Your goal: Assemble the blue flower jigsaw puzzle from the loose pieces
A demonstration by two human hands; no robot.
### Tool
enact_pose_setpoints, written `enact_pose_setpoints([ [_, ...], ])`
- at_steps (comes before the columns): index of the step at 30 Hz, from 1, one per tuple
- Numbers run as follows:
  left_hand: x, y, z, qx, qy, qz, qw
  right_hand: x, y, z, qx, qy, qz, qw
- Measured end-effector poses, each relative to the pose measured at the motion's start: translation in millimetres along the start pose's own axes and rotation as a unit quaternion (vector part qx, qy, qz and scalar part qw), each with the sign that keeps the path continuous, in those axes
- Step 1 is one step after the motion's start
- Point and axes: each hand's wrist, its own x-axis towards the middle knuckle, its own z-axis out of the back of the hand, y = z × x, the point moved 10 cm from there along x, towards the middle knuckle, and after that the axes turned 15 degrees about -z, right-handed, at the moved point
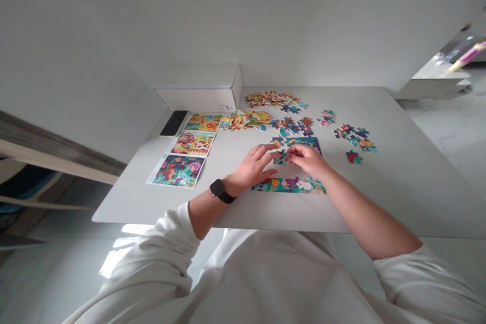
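My left hand lies over the table with its fingers apart, the fingertips at the left edge of some dark blue puzzle pieces. The fingers of my right hand are pinched together at the right side of these pieces, on a puzzle piece mostly hidden by the fingertips. Behind my right hand, a joined dark blue puzzle section is partly covered. Nearer my body lies a joined colourful strip of puzzle with a white animal on it.
Loose pieces lie in piles at the back, in a yellow heap and at the right. Three picture cards and a black phone lie left. A white box stands against the wall.
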Motion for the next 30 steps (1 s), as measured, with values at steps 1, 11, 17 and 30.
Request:
enact_pose_setpoints([
  [1, 1.0, -2.5, -1.9, 0.019, 0.015, -0.008, 1.0, -0.3, -0.4, -2.2, 0.004, 0.009, -0.006, 1.0],
  [11, 5.3, -2.1, 9.4, 0.049, 0.018, -0.014, 0.999, 2.0, -5.1, -0.9, -0.016, 0.0, -0.004, 1.0],
  [17, -17.1, 13.4, 43.2, 0.029, 0.009, 0.033, 0.999, 1.8, -4.3, 9.2, -0.041, -0.019, 0.016, 0.999],
  [30, -102.4, -10.6, 55.7, -0.035, 0.102, 0.11, 0.988, -2.2, -0.5, 3.3, -0.041, 0.005, 0.022, 0.999],
])
